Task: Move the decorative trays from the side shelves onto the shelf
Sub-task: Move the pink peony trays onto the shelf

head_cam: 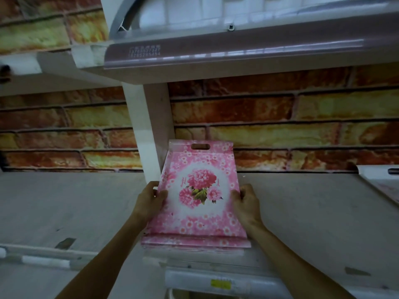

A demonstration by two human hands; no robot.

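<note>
A pink rectangular tray [197, 190] with a flower picture and a slot handle at its far end lies lengthwise on the pale shelf board [302, 212], its near end at the front edge. It seems to top a small stack of like trays. My left hand [150, 201] grips its left rim and my right hand [246, 201] grips its right rim. Both thumbs rest on the tray's upper face. Another tray [382, 180], pale, shows partly at the far right on the same board.
A white upright post [149, 130] stands just behind the tray's left corner. An upper shelf [216, 55] with a pink price strip overhangs. A brick-pattern wall [280, 126] backs the shelves. A yellow label [220, 283] sits on the front rail below.
</note>
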